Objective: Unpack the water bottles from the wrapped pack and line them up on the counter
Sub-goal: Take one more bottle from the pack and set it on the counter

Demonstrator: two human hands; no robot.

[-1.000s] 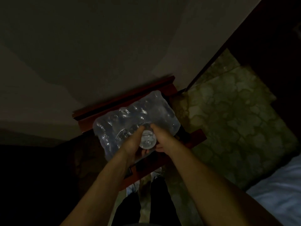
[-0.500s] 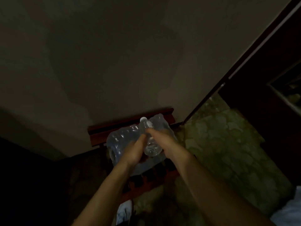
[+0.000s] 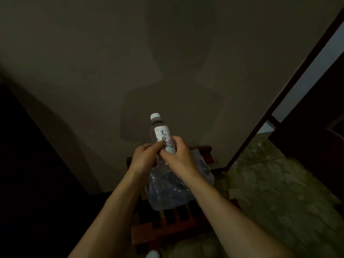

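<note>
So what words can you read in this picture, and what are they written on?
"美好": two dark brush-style characters, one above the other, on the white label of the clear plastic water bottle with the white cap. The lower part of the label is behind the fingers of the left hand and the right hand, which grip it.
The crinkled clear plastic wrapped pack on the red-brown slatted wooden stand shows no readable text.

Dim wall (image 3: 93, 53) (shadowed), mottled floor (image 3: 279, 183)
</note>
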